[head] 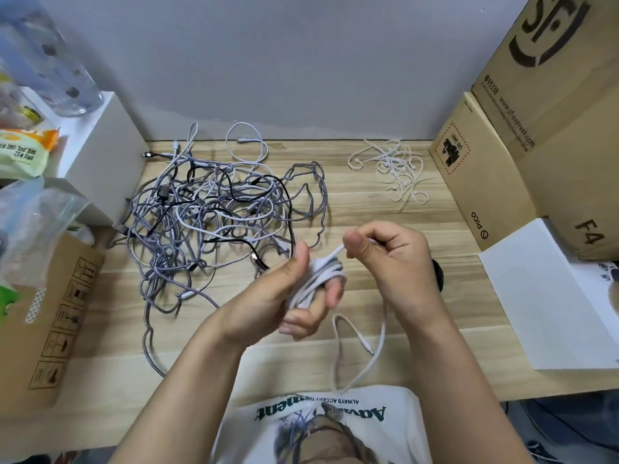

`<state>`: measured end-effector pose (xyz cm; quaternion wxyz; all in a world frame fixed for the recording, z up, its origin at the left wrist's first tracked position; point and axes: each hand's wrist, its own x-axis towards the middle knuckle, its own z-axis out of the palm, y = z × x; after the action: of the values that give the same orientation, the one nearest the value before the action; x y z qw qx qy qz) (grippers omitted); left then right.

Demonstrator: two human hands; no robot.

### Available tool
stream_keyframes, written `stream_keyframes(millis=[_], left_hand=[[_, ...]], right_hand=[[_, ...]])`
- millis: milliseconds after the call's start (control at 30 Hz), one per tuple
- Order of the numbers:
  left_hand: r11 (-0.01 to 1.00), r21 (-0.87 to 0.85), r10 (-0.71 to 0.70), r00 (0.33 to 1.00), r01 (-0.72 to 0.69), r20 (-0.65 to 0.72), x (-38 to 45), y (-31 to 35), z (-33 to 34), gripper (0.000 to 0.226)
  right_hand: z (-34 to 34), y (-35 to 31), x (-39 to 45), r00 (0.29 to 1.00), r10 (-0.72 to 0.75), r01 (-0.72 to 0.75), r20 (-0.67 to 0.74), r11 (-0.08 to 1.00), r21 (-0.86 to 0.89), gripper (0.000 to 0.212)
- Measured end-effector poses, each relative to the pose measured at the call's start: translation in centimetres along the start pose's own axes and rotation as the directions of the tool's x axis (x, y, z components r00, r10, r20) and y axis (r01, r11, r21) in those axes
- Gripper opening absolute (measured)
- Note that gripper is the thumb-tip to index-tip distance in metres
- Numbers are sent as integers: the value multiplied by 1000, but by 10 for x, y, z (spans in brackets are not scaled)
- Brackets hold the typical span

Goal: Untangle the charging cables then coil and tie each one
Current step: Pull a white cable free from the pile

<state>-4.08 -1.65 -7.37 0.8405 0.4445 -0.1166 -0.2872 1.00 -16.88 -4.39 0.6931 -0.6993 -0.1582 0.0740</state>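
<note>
While a large tangle of charging cables (214, 219) lies spread over the left half of a light wooden table (385, 209), a person's two bare hands work on a single white cable (316, 279) near the table's front edge. The left hand (294, 296) has several turns of this white cable wound around its curled fingers, with the thumb raised beside the coil. The right hand (388, 256) is just to the right and slightly higher, pinching the cable's free run between thumb and forefinger; a short taut stretch of it joins the two hands. From the right hand the remaining cable hangs down in a loose loop toward the person's white printed shirt (321, 426), and its small plug end (366, 346) lies on the table below the hands.

The tangle is a mix of grey braided, white and black cables, their ends hard to follow. Well apart from it, at the back right of the table, lies a small heap of thin white ties (395, 169). Large cardboard boxes (522, 135) stand along the right side, with a white sheet (549, 306) in front of them. Another cardboard box (50, 329) and a white box (104, 152) stand on the left.
</note>
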Motion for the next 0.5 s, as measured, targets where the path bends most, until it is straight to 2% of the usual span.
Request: stream_keyframes(millis=[100, 200, 267, 333, 400, 433, 500], left_hand=[[973, -169, 171, 982, -156, 80, -1, 10, 3, 30], [910, -314, 314, 945, -271, 93, 5, 17, 9, 23], [833, -459, 382, 922, -310, 69, 10, 23, 12, 24], [729, -571, 440, 898, -377, -32, 12, 30, 10, 25], [696, -520, 444, 866, -495, -231, 16, 33, 8, 23], [738, -399, 422, 833, -545, -358, 20, 32, 8, 23], [845, -92, 397, 734, -526, -551, 28, 28, 5, 23]], right_hand=[[1, 7, 0, 999, 39, -37, 34, 998, -42, 29], [7, 17, 0, 993, 47, -43, 108, 998, -35, 32], [10, 22, -1, 981, 95, -81, 167, 993, -87, 30], [12, 26, -3, 958, 146, -92, 245, 971, -218, 28], [16, 28, -8, 924, 197, -73, 327, 932, -355, 27], [17, 27, -11, 913, 208, -51, 352, 913, -405, 28], [19, 23, -15, 910, 170, 26, 377, 887, -462, 30]])
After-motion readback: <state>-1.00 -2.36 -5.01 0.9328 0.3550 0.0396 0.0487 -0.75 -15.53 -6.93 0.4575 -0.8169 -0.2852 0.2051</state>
